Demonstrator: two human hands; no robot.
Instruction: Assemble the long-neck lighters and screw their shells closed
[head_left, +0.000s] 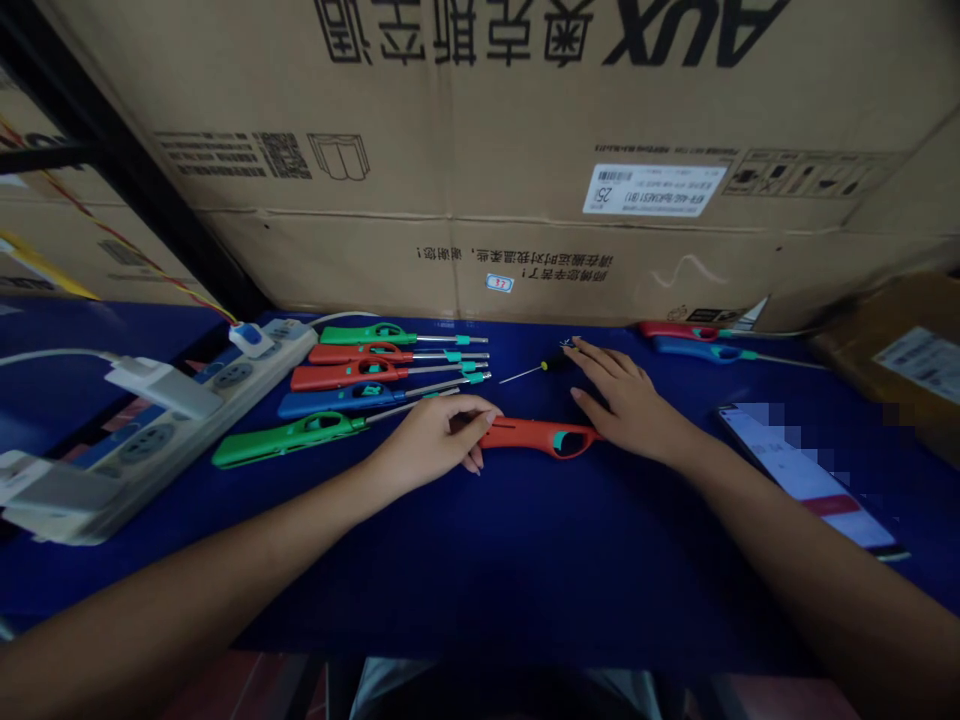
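Observation:
An orange-red long lighter [536, 436] lies on the blue table cover [525, 560] in front of me. My left hand [431, 441] has its fingers curled over the lighter's left end, gripping it. My right hand [626, 399] lies flat with its fingers stretched out, its palm beside the lighter's teal-trimmed handle loop and its fingertips reaching toward a small screwdriver [536, 369].
A row of several green, red and blue lighters [360, 375] lies at the left, next to a white power strip [157, 420]. Two more lighters [694, 340] rest at the back right. A phone [806, 475] lies on the right. A cardboard box wall [480, 150] stands behind.

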